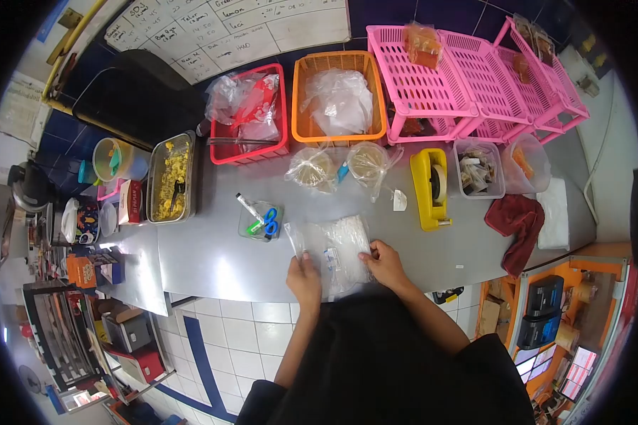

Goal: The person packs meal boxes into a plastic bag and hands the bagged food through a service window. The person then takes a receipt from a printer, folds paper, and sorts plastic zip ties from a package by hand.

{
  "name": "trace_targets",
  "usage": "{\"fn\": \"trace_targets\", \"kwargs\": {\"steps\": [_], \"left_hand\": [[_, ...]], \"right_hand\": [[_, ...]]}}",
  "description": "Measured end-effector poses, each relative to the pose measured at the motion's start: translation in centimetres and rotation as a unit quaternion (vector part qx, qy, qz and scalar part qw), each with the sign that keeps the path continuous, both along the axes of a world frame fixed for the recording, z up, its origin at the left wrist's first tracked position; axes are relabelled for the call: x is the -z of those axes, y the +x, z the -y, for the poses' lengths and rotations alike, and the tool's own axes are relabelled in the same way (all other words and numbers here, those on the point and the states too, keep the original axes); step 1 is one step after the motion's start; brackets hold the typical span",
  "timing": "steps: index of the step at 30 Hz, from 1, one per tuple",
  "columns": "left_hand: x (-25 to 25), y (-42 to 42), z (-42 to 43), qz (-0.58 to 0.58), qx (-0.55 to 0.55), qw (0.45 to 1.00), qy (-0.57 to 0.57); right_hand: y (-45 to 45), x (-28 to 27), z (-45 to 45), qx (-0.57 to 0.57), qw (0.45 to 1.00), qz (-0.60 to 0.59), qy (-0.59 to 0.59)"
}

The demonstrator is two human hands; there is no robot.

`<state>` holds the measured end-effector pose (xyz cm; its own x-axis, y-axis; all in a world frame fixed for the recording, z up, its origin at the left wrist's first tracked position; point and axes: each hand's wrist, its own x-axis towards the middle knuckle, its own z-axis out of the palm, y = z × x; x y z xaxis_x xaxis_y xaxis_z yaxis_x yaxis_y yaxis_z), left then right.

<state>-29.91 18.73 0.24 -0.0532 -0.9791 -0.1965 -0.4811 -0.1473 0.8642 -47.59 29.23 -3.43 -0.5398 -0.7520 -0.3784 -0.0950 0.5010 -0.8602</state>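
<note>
A clear plastic packet (349,244) with whitish contents and a small printed label lies near the front edge of the metal counter. My left hand (305,280) pinches its left side. On the opposite side, my right hand (385,263) has its thumb and fingers closed on the packet's edge. What exactly is inside cannot be made out. Just left of the packet stands a small clear container (254,225) with a marker and blue-handled scissors (270,222). Two tied clear bags (312,170) of brownish contents sit beyond it.
Behind are a red basket (285,106), an orange basket (299,95) and pink racks (432,99). A yellow tape dispenser (423,188) and a dark red cloth (512,225) lie to the right. A tray of yellow food (170,177) stands left.
</note>
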Motion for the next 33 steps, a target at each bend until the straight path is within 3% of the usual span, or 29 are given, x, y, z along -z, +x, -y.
{"fn": "trace_targets", "kwargs": {"steps": [3, 7, 9, 12, 15, 17, 21, 23, 24, 26, 27, 30, 33], "left_hand": [[-1.6, -0.4, 0.2, -0.066, -0.069, 0.995, -0.021], [-2.0, -0.4, 0.0, -0.122, -0.069, 0.99, 0.017], [-2.4, -0.7, 0.2, -0.247, -0.097, 0.956, 0.125], [-2.9, -0.6, 0.3, -0.279, -0.102, 0.937, 0.185], [-1.7, 0.0, 0.3, -0.24, -0.073, 0.955, 0.161], [-2.3, -0.2, 0.2, -0.252, -0.051, 0.952, 0.166], [-6.8, -2.1, -0.5, -0.26, 0.03, 0.949, 0.174], [-7.7, -2.6, -0.9, -0.244, 0.063, 0.955, 0.156], [-8.1, -2.9, -1.0, -0.227, 0.09, 0.96, 0.135], [-9.1, -2.7, -0.5, -0.174, 0.118, 0.969, 0.128], [-9.5, -2.6, -0.5, -0.117, 0.134, 0.977, 0.119], [-10.5, -3.0, -1.3, -0.157, 0.168, 0.958, 0.171], [-10.8, -3.0, -1.9, -0.11, 0.221, 0.953, 0.178]], "right_hand": [[-0.1, 0.9, -0.2, 0.018, 0.999, 0.033, -0.023], [-0.2, 0.0, -0.1, 0.02, 0.999, 0.016, -0.027], [-0.2, 0.3, -0.2, 0.017, 0.999, 0.015, -0.028], [-0.3, 0.7, -0.4, 0.018, 0.999, 0.018, -0.025], [-0.3, 0.4, -0.5, 0.017, 0.999, 0.034, -0.017], [0.3, -2.5, 0.0, 0.043, 0.992, -0.116, -0.028], [1.4, -9.5, 1.4, -0.016, 0.973, -0.205, -0.101], [1.7, -11.9, 1.9, -0.125, 0.99, -0.057, -0.028], [1.6, -11.7, 1.9, -0.116, 0.991, -0.062, -0.028], [1.5, -10.9, 1.7, -0.102, 0.985, 0.119, -0.075], [1.2, -10.6, 1.6, -0.099, 0.985, 0.117, -0.074], [1.5, -10.3, 1.0, -0.105, 0.981, 0.138, -0.082], [1.8, -10.7, 0.8, -0.124, 0.988, 0.047, -0.08]]}}
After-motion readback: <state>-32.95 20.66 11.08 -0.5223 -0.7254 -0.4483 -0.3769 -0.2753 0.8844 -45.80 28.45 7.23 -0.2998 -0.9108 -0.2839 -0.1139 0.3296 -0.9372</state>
